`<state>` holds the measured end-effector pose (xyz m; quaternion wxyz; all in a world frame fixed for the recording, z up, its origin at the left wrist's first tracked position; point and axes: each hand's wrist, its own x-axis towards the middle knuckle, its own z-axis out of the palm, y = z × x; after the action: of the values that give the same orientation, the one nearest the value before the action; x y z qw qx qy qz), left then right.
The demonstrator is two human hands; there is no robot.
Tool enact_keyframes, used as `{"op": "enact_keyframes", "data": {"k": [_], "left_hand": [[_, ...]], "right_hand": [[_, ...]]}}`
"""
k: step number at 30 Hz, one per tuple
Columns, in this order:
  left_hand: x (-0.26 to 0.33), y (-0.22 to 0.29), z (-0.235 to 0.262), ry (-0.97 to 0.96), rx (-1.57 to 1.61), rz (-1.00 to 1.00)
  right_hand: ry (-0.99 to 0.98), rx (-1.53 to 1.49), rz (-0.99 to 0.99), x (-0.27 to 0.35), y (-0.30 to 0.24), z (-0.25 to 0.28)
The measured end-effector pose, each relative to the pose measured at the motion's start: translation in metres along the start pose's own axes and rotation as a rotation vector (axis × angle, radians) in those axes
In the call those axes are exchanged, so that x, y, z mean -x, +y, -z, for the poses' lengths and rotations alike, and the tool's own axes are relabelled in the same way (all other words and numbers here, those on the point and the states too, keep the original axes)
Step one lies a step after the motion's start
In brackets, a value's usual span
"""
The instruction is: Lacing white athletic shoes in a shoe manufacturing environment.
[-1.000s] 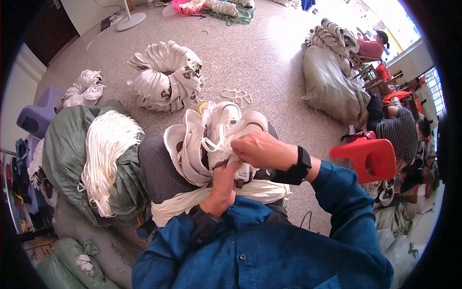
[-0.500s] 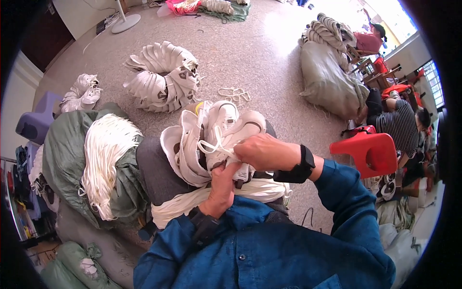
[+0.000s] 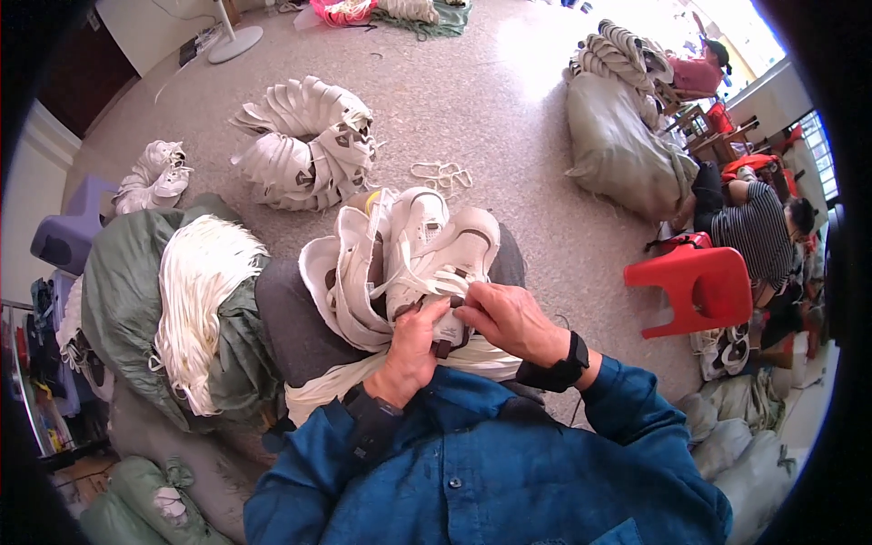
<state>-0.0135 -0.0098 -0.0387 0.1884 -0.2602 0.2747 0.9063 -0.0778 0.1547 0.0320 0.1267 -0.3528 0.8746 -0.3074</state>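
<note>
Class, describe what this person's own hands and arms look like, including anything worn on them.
The left hand and right hand are ungloved. Each wrist wears a broad black band: left band, right band. The long sleeves are dark blue, creased cloth, matching the buttoned shirt.

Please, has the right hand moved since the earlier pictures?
Yes. Judged against the red stool, the right hand has moved down in the picture, closer to the blue shirt.
</note>
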Motion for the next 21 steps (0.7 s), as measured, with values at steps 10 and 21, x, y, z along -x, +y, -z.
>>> {"op": "enact_keyframes", "data": {"k": [10, 21], "left_hand": [[0.008, -0.003, 0.001, -0.078, 0.072, -0.145], [0.011, -0.003, 0.002, -0.076, 0.186, -0.114]], "right_hand": [[-0.147, -0.288, -0.34, 0.052, 0.043, 0.035], [-0.693, 0.691, -0.666, 0.203, 0.155, 0.046]]}}
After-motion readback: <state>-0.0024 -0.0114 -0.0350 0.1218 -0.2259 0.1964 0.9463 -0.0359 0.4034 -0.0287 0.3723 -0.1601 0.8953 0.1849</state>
